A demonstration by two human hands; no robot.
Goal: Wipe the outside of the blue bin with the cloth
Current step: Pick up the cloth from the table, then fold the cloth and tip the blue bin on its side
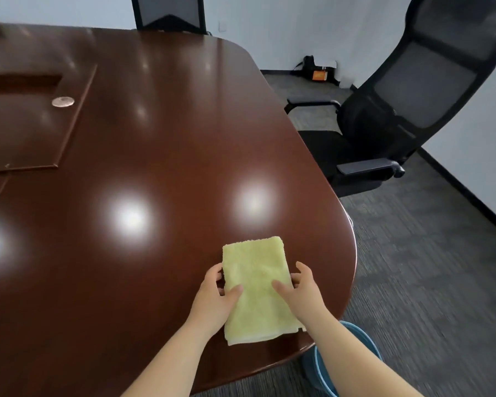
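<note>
pinching the cloth (254, 270) from either side, both hands: left hand (214, 302), right hand (305, 293)

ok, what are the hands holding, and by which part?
The folded cloth, lying flat on the table: left hand pinches its left long edge, right hand its right long edge, thumbs on top.

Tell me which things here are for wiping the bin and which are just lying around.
For the job: cloth, blue bin, left hand and right hand, both hands gripping the cloth.
Lying about: table, office chair, metal disc.
</note>
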